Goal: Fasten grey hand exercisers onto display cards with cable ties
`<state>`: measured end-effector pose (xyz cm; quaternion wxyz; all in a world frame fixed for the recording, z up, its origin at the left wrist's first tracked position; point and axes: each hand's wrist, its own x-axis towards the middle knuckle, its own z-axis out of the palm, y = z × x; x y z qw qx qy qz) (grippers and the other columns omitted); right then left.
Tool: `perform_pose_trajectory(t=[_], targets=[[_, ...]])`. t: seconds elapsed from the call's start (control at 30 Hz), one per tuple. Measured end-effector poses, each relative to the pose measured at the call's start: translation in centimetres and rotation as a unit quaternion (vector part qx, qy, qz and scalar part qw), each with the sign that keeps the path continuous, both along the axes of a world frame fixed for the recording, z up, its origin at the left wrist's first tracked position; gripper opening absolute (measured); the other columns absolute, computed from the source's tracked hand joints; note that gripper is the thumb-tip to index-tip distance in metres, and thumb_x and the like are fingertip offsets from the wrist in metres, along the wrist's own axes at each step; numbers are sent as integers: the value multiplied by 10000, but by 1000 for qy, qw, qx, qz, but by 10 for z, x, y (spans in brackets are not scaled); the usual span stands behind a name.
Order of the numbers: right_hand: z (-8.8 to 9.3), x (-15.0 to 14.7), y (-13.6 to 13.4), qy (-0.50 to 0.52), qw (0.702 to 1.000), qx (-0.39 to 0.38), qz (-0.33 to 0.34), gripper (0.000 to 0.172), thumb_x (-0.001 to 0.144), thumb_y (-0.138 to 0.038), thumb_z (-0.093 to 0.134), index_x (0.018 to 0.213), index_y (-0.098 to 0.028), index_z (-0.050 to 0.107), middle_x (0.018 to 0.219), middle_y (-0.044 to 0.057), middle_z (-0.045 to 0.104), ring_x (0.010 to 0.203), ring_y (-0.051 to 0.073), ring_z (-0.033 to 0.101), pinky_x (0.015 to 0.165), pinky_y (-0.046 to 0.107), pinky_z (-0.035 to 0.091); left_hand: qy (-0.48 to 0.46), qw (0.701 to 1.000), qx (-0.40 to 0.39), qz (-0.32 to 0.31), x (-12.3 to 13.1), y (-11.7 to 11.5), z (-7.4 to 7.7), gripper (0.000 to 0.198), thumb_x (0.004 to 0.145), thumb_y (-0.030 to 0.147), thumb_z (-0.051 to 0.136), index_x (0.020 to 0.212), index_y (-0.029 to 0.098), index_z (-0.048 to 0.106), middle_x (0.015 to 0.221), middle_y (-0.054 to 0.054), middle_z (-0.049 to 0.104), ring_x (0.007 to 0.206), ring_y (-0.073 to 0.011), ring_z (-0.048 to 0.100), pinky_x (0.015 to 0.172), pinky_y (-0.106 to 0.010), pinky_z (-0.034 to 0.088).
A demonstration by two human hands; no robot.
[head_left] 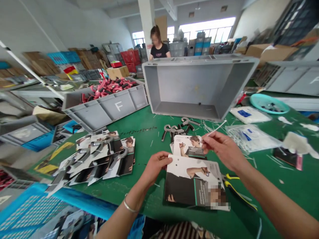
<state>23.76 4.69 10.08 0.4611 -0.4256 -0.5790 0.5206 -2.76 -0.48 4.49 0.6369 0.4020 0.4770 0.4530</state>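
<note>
Daylight is streaming through a wide bank of windows (206, 30) on the far wall of a large workshop, and a white square pillar (146, 20) is rising beside them. A plain white wall (62, 26) is running down the left side, with flattened cardboard boxes (41, 63) and red plastic crates (128, 56) stacking up along it. More cardboard cartons (270, 51) are piling up at right, behind a green-topped bench (139, 139).

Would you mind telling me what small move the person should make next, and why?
Probably thread the white plastic tie through a hole in the card, since the right hand holds the tie beside it, the left hand steadies the card, and the stacked cards nearby already carry hand grippers.
</note>
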Motion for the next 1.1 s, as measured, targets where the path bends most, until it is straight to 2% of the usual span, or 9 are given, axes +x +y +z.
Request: perform_pose_trajectory(t=[0.1,0.23,0.43,0.53,0.63,0.73,0.83,1.0,1.1], targets=[[5,-35,-14,-81,994,27,66,191,909,-396,645,874,-209,629,771,-1,695,617,135,661,654,283,549,-1,1000,5,26,-3,-1,0,255,724,312,772,893,132,710,741,-15,689,606,-105,562,549,-200,391],[-7,-63,-21,-135,986,63,71,176,941,-396,593,917,-222,605,819,11,703,697,167,700,641,290,560,-12,999,7,44,-11,3,-10,257,722,305,777,892,124,709,714,-5,668,568,-82,532,520,-184,367],[-33,-76,-13,-261,950,165,37,142,1000,-347,489,1004,-236,577,933,29,684,760,177,693,718,318,533,-34,998,-10,49,-19,9,-25,258,725,315,782,889,129,706,734,-14,671,581,-88,551,535,-189,391],[-43,-81,-9,-304,930,196,63,125,1005,-302,472,995,-228,572,940,40,666,803,194,665,753,335,497,-43,998,-13,49,-24,11,-29,265,732,324,785,900,134,708,741,-12,666,592,-87,549,536,-184,391],[-49,-88,-5,-324,917,207,107,97,989,-253,503,946,-215,582,912,39,644,842,203,621,786,343,458,-73,995,3,68,-25,12,-40,288,822,405,703,962,154,710,835,-30,686,686,-112,589,593,-195,429],[-54,-95,0,-318,916,205,132,89,959,-214,558,882,-209,602,902,30,621,884,200,587,811,334,429,-111,990,14,85,-20,9,-59,317,852,431,664,1026,169,705,941,-46,709,755,-129,614,667,-216,460],[-56,-98,4,-309,922,197,124,76,936,-193,593,868,-209,624,898,24,610,902,196,572,811,323,412,-126,990,9,67,-8,7,-74,332,769,356,759,1037,167,707,930,-46,720,754,-142,629,711,-240,475],[-54,-95,4,-290,934,174,118,71,928,-200,593,876,-213,639,901,17,613,890,192,579,808,317,407,-67,995,49,61,-2,6,-82,350,726,296,773,1052,194,697,893,-28,711,797,-171,631,761,-274,481],[-52,-92,3,-260,948,147,112,67,933,-216,580,895,-218,635,898,9,617,846,177,587,778,304,414,-4,997,70,42,-15,-5,-85,190,749,262,736,918,174,724,826,-24,675,807,-173,598,760,-267,461]])
